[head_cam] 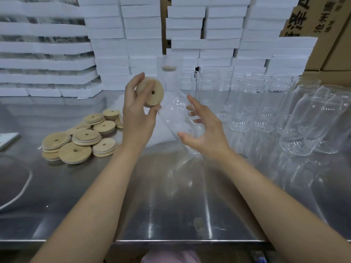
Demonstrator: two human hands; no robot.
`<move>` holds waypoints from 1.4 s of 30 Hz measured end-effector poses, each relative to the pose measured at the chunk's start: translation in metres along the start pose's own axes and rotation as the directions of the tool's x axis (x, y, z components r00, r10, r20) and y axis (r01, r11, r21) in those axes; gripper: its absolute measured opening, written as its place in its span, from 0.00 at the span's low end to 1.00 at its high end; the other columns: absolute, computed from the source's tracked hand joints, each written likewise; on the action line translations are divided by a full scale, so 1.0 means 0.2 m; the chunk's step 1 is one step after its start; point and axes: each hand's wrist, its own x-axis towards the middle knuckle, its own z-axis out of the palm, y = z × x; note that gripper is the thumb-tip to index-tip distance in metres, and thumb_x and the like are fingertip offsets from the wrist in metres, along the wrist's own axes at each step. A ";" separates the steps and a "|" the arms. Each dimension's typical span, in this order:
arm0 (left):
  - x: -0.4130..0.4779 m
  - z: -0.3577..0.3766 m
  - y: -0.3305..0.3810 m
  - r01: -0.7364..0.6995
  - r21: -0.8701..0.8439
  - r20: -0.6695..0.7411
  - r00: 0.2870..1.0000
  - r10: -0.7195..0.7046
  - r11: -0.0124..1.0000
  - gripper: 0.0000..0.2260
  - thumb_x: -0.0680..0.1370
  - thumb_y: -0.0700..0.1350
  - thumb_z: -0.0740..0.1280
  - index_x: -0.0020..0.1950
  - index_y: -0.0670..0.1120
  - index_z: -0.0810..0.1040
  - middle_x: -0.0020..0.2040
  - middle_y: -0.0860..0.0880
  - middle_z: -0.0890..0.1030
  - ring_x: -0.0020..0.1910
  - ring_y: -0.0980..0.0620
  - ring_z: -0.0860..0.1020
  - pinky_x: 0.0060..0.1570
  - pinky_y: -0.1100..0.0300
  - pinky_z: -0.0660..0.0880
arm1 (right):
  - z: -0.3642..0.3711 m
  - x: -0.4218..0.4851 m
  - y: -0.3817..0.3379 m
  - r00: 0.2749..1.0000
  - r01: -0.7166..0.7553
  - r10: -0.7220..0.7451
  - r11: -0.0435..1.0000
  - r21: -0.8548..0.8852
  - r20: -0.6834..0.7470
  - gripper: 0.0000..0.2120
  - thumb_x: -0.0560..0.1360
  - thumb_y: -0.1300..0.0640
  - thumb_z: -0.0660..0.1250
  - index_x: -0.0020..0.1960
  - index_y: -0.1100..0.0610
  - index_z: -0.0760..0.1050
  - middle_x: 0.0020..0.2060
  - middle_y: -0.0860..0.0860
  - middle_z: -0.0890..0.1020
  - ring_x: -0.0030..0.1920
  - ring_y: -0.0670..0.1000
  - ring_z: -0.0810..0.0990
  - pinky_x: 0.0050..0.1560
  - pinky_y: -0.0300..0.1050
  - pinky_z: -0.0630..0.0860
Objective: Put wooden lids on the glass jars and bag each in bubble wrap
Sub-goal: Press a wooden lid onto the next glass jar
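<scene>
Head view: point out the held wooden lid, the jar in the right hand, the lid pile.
wooden lid [157, 96], head view, bare face right of its hole.
glass jar [175, 115], head view, tilted side wall.
lid pile [68, 154], head view, top face of nearest lid.

The lid [152, 92] held up and the heap of lids [79, 137] near the tabletop's [76, 196] left edge are pale tan wood, each with a small dark centre hole. The lifted jar [174, 115] and the jars [247, 103] along the right edge are clear. The tabletop is streaky silver-grey, the foam boxes [142, 35] at the back edge white, and the cardboard box [311, 18] at the back right corner brown with black print.
</scene>
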 end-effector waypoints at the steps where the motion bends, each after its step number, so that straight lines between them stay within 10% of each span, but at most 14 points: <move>1: 0.00 0.00 0.00 -0.039 0.018 0.013 0.999 0.038 0.999 0.24 0.71 0.28 0.69 0.66 0.40 0.75 0.69 0.45 0.65 0.69 0.47 0.67 0.63 0.73 0.64 | 0.00 -0.01 0.00 0.999 0.027 -0.027 0.999 -0.029 0.017 0.40 0.64 0.47 0.73 0.73 0.39 0.59 0.60 0.46 0.76 0.57 0.42 0.75 0.60 0.41 0.74; 17: -0.01 -0.02 0.07 -0.149 -0.053 0.221 0.963 0.157 0.987 0.38 0.60 0.20 0.53 0.69 0.38 0.70 0.63 0.46 0.75 0.63 0.61 0.71 0.66 0.70 0.64 | 0.07 -0.03 0.03 0.998 0.022 -0.023 1.000 -0.002 -0.057 0.42 0.65 0.46 0.73 0.74 0.36 0.57 0.64 0.46 0.74 0.60 0.40 0.74 0.61 0.35 0.71; 21: -0.02 -0.02 0.10 -0.057 -0.160 0.287 0.953 0.102 0.985 0.33 0.65 0.30 0.57 0.72 0.40 0.67 0.66 0.45 0.75 0.66 0.52 0.72 0.72 0.47 0.61 | 0.09 -0.04 0.06 0.996 -0.003 0.009 0.998 0.060 -0.092 0.43 0.65 0.47 0.75 0.74 0.35 0.57 0.65 0.45 0.73 0.62 0.39 0.73 0.61 0.31 0.69; 27: -0.02 0.03 0.14 -0.011 -0.091 0.181 0.983 0.028 0.996 0.18 0.77 0.47 0.65 0.64 0.40 0.76 0.61 0.50 0.78 0.62 0.53 0.73 0.63 0.65 0.67 | 0.11 -0.05 0.05 0.997 0.007 -0.003 0.999 0.052 -0.076 0.45 0.66 0.47 0.77 0.73 0.30 0.54 0.63 0.42 0.71 0.65 0.43 0.72 0.66 0.43 0.71; 42: 0.05 0.21 0.22 0.089 -0.047 0.194 0.978 -0.078 0.995 0.11 0.76 0.54 0.67 0.50 0.48 0.79 0.45 0.55 0.81 0.48 0.55 0.78 0.52 0.55 0.74 | 0.14 -0.03 0.10 0.987 -0.109 0.124 0.984 0.142 -0.104 0.46 0.67 0.59 0.78 0.72 0.38 0.52 0.61 0.36 0.66 0.61 0.35 0.69 0.65 0.39 0.69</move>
